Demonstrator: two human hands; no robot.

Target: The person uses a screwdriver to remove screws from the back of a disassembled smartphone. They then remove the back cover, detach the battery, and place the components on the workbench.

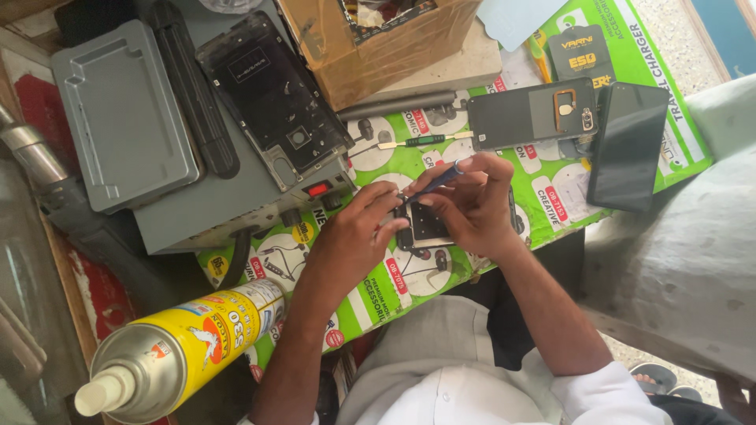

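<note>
Grey machine (236, 197) with a red switch sits far left on the green printed mat (551, 169); a dark phone frame (272, 94) lies tilted on top of it, a grey tray (118, 118) just to its left. Cardboard box (378, 47) stands at the far edge, centre. Yellow spray can (181, 346) lies on its side near left, nozzle toward the camera. Black phone (628, 145), screen up, lies on the mat at right; just left of it a grey back cover (528, 116) with camera cut-outs. A thin green-handled tool (413, 142) lies on the mat between machine and back cover. Centre of mat: opened phone (425, 227), inner side up, partly hidden by both hands. Left hand (358, 236) grips the phone's left edge, fingers curled over it, steadying it. Right hand (472, 205) covers the phone's right side and pinches a blue screwdriver (437, 179) between thumb and fingers; the tip points down-left at the phone's far left corner. Whether the tip touches the phone cannot be told.
</note>
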